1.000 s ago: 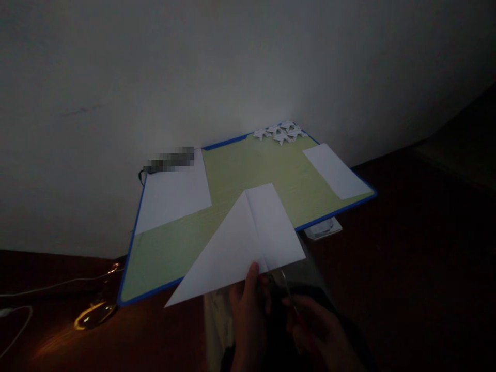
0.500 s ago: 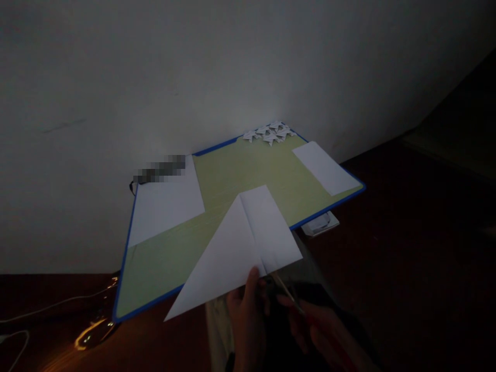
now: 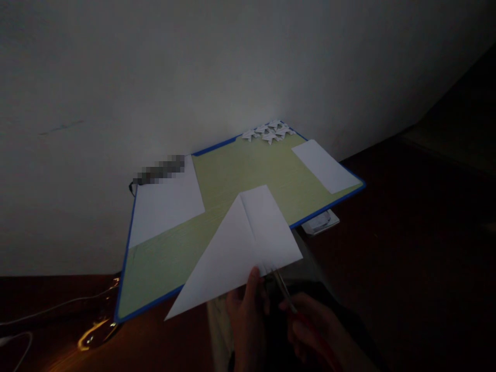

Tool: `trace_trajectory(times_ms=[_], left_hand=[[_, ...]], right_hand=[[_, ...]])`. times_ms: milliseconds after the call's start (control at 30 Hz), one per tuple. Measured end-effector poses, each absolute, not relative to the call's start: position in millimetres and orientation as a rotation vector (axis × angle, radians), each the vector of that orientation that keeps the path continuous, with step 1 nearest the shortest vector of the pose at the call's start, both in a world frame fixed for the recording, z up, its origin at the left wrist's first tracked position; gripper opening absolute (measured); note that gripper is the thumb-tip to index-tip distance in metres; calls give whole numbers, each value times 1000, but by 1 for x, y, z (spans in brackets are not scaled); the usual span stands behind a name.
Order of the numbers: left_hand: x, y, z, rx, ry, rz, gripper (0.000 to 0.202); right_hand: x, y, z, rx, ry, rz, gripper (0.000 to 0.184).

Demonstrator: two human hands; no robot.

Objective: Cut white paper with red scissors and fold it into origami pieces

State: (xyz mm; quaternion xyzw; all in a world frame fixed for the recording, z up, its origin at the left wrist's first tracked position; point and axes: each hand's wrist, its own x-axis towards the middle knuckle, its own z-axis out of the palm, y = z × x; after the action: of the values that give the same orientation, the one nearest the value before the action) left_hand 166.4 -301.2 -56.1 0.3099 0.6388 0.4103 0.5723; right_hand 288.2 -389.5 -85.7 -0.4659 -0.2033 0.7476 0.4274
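My left hand [image 3: 246, 315] pinches the near edge of a folded white paper [image 3: 240, 248], thumb on top, holding it over the front of a green board with a blue rim [image 3: 248, 170]. My right hand [image 3: 315, 330] is closed on a pair of scissors [image 3: 284, 294] whose blades point up at the paper's near edge, right beside my left thumb. The paper is folded into a triangle with a strip left along its right side.
On the board lie a large white sheet [image 3: 166, 204] at the left, a smaller white strip [image 3: 324, 166] at the right, and several small folded paper shapes [image 3: 269, 132] at the far edge by the wall. White cables [image 3: 42, 310] run over the dark floor at the left.
The view has drifted slightly. The scissor blades have come up to the paper's near edge. My left hand keeps its hold on the paper.
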Motion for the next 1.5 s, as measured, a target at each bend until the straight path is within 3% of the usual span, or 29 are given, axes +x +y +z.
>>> trace_trajectory(times_ms=[200, 867, 1500], left_hand=[[169, -303, -50, 712, 1489, 933, 49], [170, -317, -61, 490, 1344, 846, 49], [179, -317, -55, 513, 1364, 906, 40]], right_hand=[[289, -379, -70, -1165, -509, 1894, 67], [275, -360, -78, -1018, -379, 1762, 44], [279, -355, -81, -1129, -288, 1739, 60]])
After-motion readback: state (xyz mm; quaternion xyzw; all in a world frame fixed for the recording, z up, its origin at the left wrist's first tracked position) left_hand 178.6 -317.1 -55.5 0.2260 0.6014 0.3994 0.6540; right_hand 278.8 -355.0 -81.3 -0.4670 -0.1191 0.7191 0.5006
